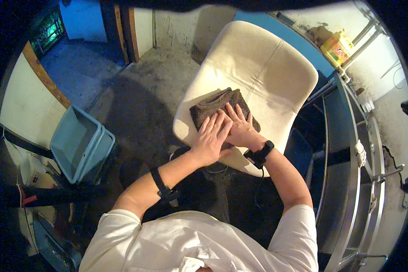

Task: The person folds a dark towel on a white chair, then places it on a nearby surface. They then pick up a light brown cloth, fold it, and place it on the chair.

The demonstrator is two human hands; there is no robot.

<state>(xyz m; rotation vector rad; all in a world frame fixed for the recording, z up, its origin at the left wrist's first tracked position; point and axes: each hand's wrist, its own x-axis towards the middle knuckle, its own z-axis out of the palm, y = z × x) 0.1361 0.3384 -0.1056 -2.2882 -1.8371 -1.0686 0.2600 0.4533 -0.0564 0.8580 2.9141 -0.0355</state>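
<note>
A dark brown folded cloth [207, 107], towel-like in texture, lies on the seat of a cream padded chair [258, 57]. My left hand [210, 139] rests palm down on its near side, fingers spread and pointing away from me. Beside it, my right hand [241, 131] presses flat on the cloth's right part with its fingers apart. The two hands meet, and the left fingers partly cover the right hand's thumb side. Neither hand is wrapped around anything. Beneath the palms, the cloth's near edge is hidden.
Stacked blue-grey plastic tubs [76, 144] stand at the left by an open doorway. Along the right runs a metal-framed rack [352, 190] beside the wall. A yellow plastic container [338, 49] sits at the upper right. The concrete floor [139, 95] lies in shadow.
</note>
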